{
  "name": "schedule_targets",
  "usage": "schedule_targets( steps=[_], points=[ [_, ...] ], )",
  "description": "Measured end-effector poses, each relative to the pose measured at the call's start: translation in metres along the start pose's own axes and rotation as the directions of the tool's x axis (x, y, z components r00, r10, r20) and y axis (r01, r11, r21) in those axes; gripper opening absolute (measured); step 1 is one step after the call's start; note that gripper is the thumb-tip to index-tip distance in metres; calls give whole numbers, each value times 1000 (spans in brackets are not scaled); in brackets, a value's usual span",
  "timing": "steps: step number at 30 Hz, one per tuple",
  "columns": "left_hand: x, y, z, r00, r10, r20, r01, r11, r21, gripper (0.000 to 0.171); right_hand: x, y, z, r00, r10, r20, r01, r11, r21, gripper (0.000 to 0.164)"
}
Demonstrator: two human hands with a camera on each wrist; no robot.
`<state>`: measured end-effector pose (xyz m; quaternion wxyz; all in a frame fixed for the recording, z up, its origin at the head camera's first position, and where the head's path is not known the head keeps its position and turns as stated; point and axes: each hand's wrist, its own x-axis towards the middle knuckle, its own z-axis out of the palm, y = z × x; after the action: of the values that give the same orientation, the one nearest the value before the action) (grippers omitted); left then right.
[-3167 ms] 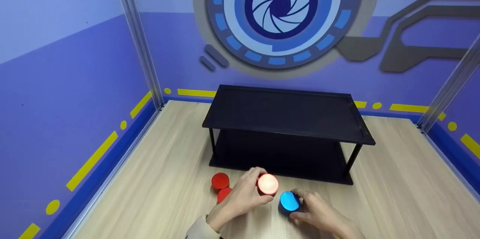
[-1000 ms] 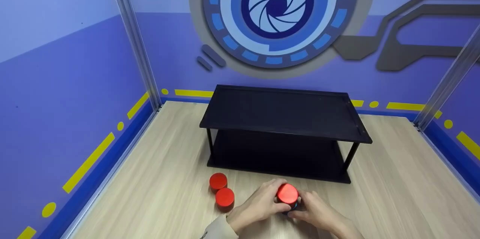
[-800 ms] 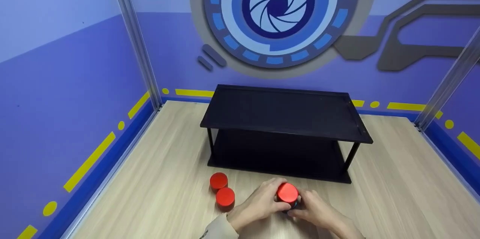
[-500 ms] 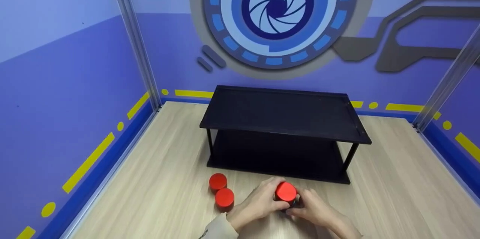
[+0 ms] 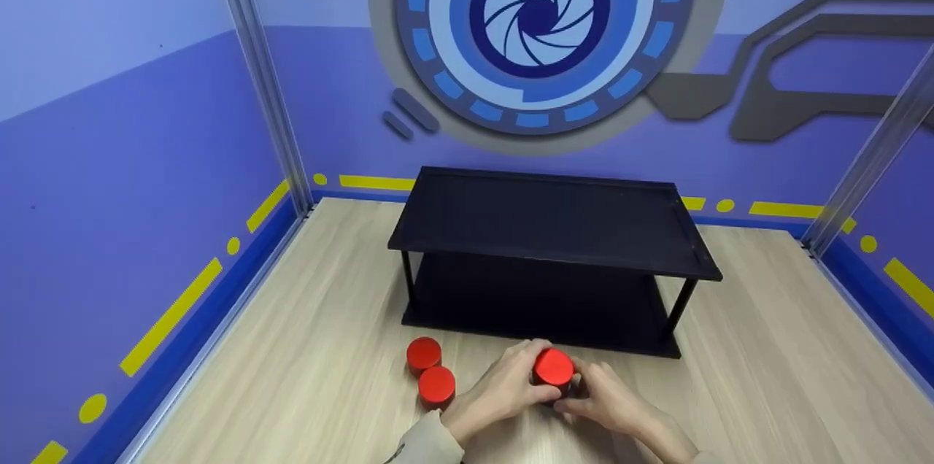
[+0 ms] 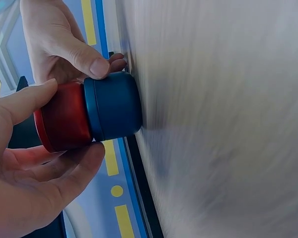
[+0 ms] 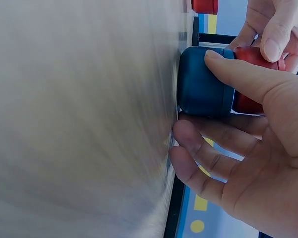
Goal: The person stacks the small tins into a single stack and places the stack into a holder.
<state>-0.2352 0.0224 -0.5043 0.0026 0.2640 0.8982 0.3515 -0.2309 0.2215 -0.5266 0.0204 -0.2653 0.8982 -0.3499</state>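
Observation:
A small red canister [image 5: 553, 367] stands upright on top of a blue canister [image 6: 116, 106], with their round sides roughly in line. My left hand [image 5: 503, 387] grips the red one between thumb and fingers. Lower down, my right hand [image 5: 609, 398] holds the blue one, its thumb on the near side and fingers behind, as the right wrist view shows. The blue canister's base is at the tabletop. In the head view the red canister and the hands hide nearly all of the blue one. Left of my left hand are two more red canisters, a rear one [image 5: 424, 354] and a front one [image 5: 436, 385], close together.
A black two-tier shelf [image 5: 554, 219] stands just behind the hands, its lower board [image 5: 536, 303] near the tabletop. Pale wooden table surface [image 5: 321, 347] extends to both sides. Purple-blue walls [image 5: 146, 157] with metal corner posts [image 5: 263, 77] enclose the table.
My left hand has carried its red canister rightward onto the blue one. Over the last second, both hands and the stack have shifted slightly left and away from me.

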Motion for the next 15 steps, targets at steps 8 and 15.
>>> schedule_targets(
  steps=[8,15],
  points=[
    [-1,-1,-1,1000,4,0,-4,1000,-2,58,0,1,1,1000,-11,-15,11,1000,-9,38],
    [-6,-1,-6,999,-27,47,27,1000,-9,65,0,0,1,1000,-19,-22,19,1000,-10,43]
  ],
)
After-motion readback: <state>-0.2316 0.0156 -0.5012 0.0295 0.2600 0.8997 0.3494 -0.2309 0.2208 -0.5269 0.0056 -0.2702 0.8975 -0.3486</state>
